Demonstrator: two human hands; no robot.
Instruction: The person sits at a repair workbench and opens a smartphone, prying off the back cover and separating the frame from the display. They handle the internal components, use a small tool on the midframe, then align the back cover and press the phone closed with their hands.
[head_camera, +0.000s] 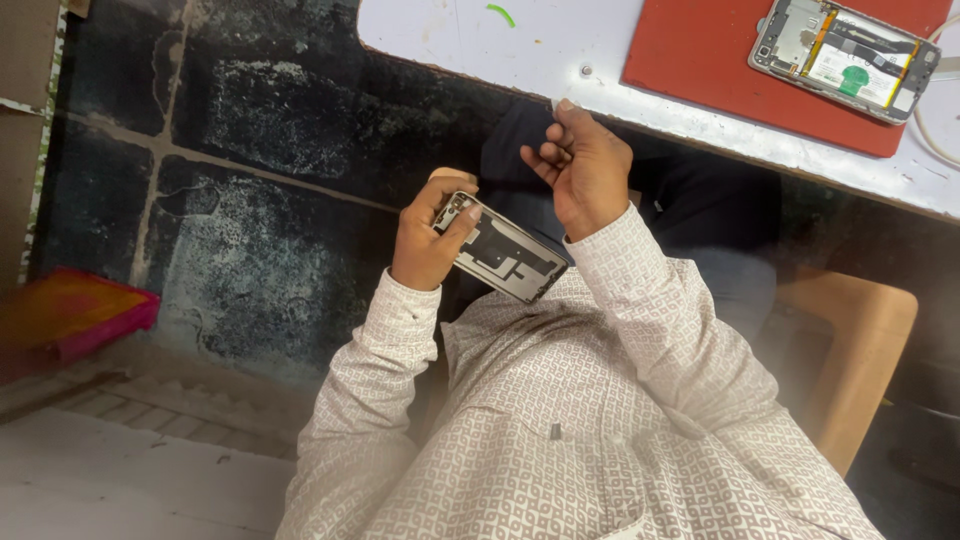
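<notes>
Phone back cover (503, 255), inner side up, sits in the left hand (428, 240) over the person's lap, below the table (480, 40) edge. No real containers in view; closest thing is a red mat (700, 60) on the white table w/ an opened phone (846, 58) lying on it, internals showing (boards, a flat yellow strip, green patch). A white cable (935, 130) curls at the table's right edge, near the mat.

Left hand: forearm comes up from lower left in a patterned white sleeve (370, 380), wrist bent inward, fingers wrapped under the cover's upper-left end, thumb pressed on top near the corner w/ the camera cutout. Grip closed on the cover, that end only; the rest sticks out free.

Right hand (582, 170): raised just above and right of the cover, not touching it, palm toward the camera, fingers curled in, thumb and forefinger tips pressed together up by the table edge. Something small and pale shows at the fingertips, too tiny to tell what it is.

Cover's long axis runs diagonal, upper left to lower right; camera-cutout end points upper left into the left hand, far end points down-right toward the right sleeve. Roughly flat, slight tilt.

Dark stone floor (250, 180) left, pink tray-like thing (70, 315) blurred at far left, tan chair (860, 350) at right.
</notes>
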